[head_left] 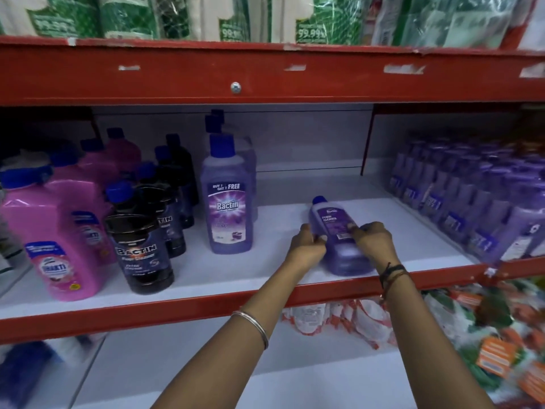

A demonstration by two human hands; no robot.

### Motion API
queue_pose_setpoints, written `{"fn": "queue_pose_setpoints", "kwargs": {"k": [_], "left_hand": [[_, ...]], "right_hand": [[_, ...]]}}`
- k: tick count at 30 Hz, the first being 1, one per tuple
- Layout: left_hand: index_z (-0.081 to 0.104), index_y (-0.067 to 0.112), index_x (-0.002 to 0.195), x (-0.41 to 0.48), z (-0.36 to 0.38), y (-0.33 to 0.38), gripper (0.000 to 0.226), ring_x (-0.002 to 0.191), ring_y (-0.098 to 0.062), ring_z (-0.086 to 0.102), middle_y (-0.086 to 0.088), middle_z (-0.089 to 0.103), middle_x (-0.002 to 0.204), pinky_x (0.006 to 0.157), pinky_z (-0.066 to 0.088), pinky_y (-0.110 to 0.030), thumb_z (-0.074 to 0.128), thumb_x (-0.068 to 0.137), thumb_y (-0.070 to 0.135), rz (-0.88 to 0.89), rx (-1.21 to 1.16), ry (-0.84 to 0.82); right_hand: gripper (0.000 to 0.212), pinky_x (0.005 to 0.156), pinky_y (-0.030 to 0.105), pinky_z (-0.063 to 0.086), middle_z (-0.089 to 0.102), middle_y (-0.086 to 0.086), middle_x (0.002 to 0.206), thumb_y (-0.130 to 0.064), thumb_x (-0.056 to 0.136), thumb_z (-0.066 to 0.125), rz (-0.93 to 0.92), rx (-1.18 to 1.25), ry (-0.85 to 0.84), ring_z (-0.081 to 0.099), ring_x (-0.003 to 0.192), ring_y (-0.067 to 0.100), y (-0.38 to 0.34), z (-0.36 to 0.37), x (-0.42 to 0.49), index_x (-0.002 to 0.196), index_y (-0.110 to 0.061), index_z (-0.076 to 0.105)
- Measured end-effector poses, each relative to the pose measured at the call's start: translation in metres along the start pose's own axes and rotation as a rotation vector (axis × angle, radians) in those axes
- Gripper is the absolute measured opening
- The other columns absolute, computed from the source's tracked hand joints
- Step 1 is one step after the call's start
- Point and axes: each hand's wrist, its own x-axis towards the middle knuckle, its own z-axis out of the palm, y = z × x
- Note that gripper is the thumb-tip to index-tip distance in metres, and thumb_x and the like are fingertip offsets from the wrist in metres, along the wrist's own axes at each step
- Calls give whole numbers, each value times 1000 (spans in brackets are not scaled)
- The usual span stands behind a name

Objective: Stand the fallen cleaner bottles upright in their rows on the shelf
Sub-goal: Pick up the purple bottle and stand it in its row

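1. fallen purple bottle (pixel 333 228): floor cleaner, lying on its side on the white shelf (pixel 265 261), blue cap pointing to the back wall, base near the red front edge; label faces up. it sits in the open gap between the standing rows, the 1 item here visibly out of place

2. left hand (pixel 306 246): clasped on the left flank of the fallen purple bottle at mid-body, fingers curled onto it; placed there, by my reading, to brace the side while the bottle is tipped up

3. right hand (pixel 373 240): gripping the right flank of the same bottle, fingertips over the label edge; 2 hands on opposite sides suggests a lift-and-pivot onto the base, which lies nearest the person

4. upright purple bottle (pixel 227 199): "buy 1 get 1 free" label, standing at the head of a row running back; likely the row the fallen one belongs beside, though its size looks larger

5. black bottles (pixel 141 246): standing in rows, labels forward, left of the purple row

6. pink bottles (pixel 59 231): standing, far left

7. packed purple bottles (pixel 472 202): dense upright block at right, blurred

8. status: bottle held but not yet raised; task judged at an early step
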Motion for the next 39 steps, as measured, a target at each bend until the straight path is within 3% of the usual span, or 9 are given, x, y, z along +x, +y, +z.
{"fn": "queue_pose_setpoints", "kwargs": {"k": [5,9,11,13,16,20,30,33,39], "left_hand": [[25,13,138,1,1,-7,65,114,-27,57,-12,60,126,96,47,-36,62,85,18,-11,-213,28],[26,13,139,-11,-10,-4,68,108,-19,54,-7,55,127,93,47,-34,63,83,4,66,-442,57],[32,12,137,-16,-19,-4,65,113,-22,54,-4,52,128,95,49,-38,64,82,3,123,-514,65],[42,13,130,-20,-27,-3,54,107,-23,59,-1,53,125,87,55,-37,65,82,5,211,-490,94],[50,17,121,-33,-46,-4,42,91,-8,61,8,56,110,68,57,-18,63,83,4,303,-457,159],[49,18,125,-56,-78,-11,45,96,-11,61,4,58,111,82,56,-35,62,84,6,366,-378,155],[39,22,132,-105,-140,-57,52,107,-14,60,0,57,120,85,56,-32,58,86,6,409,-291,322],[37,24,134,-110,-154,-69,55,110,-14,59,-1,57,122,81,56,-24,57,86,5,419,-260,367],[39,26,134,-111,-168,-74,56,119,-21,54,-7,49,131,97,50,-47,58,83,14,400,-75,409]], "right_hand": [[35,72,33,52,71,24,91,-32,81,68,-32,224,0,67,83,37,11,4,-6,89,2,68],[27,85,47,57,71,18,101,-28,79,71,-77,447,-23,69,90,36,11,9,-20,97,-8,65],[33,81,41,58,68,19,109,-21,79,72,-125,580,-37,68,95,34,7,11,-31,107,-6,62],[43,73,27,60,64,14,116,-14,80,71,-182,613,-44,66,96,26,-1,11,-41,118,-5,56],[55,69,18,59,59,6,122,-10,79,71,-276,599,-128,63,101,21,-15,13,-57,129,-8,48],[62,74,22,59,59,4,125,-11,77,72,-340,602,-183,62,107,19,-29,29,-84,133,-13,45],[65,69,10,52,58,-13,120,-16,78,72,-470,559,-260,62,100,-9,-65,90,-141,135,-17,43],[64,68,11,53,57,-18,118,-17,77,73,-471,579,-283,62,101,-6,-69,107,-153,133,-20,43],[48,80,22,54,54,3,119,-18,77,74,-400,544,-101,59,105,17,-70,125,-161,115,-18,45]]}}
